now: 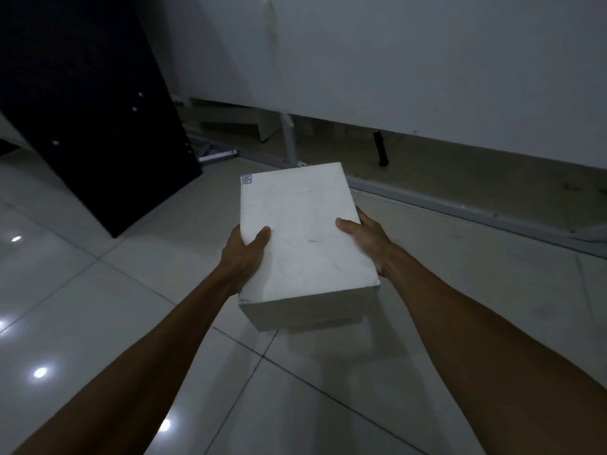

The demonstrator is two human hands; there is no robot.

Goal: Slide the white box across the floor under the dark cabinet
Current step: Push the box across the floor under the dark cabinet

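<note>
The white box (305, 238) is on the tiled floor (115, 323), or very close above it; I cannot tell if its bottom touches the tiles. It is near the middle of the view, to the right of the dark cabinet (98, 110) and in front of a gap under a white panel (394, 60). Both hands grasp it on the long sides: the left hand (244, 254) is on the left edge with the thumb on the lid, and the right hand (364, 238) is on the right edge in the same way. The box looks stiff, like thick cardboard with a fitted lid, and its corners are a little worn. The surface seems matte, so the grip should not slip, while the glossy tiles probably let it slide easily. I judge it not very heavy, because the hands hold it without visible effort, but this is only a guess. The side grip near the nearer half is good for pushing. The box is closed, so its contents are not visible. A small label (247, 179) is on the far left corner of the lid.
</note>
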